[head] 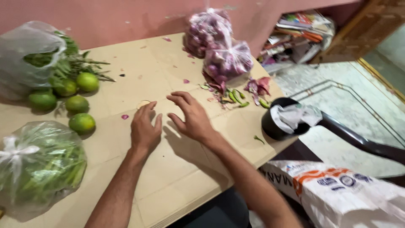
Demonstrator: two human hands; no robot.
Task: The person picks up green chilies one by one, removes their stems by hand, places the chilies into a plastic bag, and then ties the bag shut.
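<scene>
Hands are hovering low over the middle of the beige surface (177,177), both palms down. My left hand (144,128) is resting with fingers together, tips touching a small pale round slice (142,103); it is holding nothing. My right hand (190,116) is spreading its fingers wide just above the surface, also holding nothing. I'm judging this as a sorting or picking step: the slice is lying at the left fingertips, not yet pinched. Any next move is calling for a fine fingertip pinch, since the slice is flat against the surface.

Around the hands I'm seeing 5 green limes (77,103) at left, a clear bag of leafy greens (29,52) behind them, and a knotted bag of green beans (40,166) near the front-left edge. 2 bags of small red onions (217,44) are sitting at the far side, with purple peels and green chilies (236,96) just beside them. A black bowl with crumpled plastic (282,118) is sitting at the right edge. A pink wall is backing the surface; a tiled floor, a printed white sack (346,194) and a cluttered shelf are lying to the right.
</scene>
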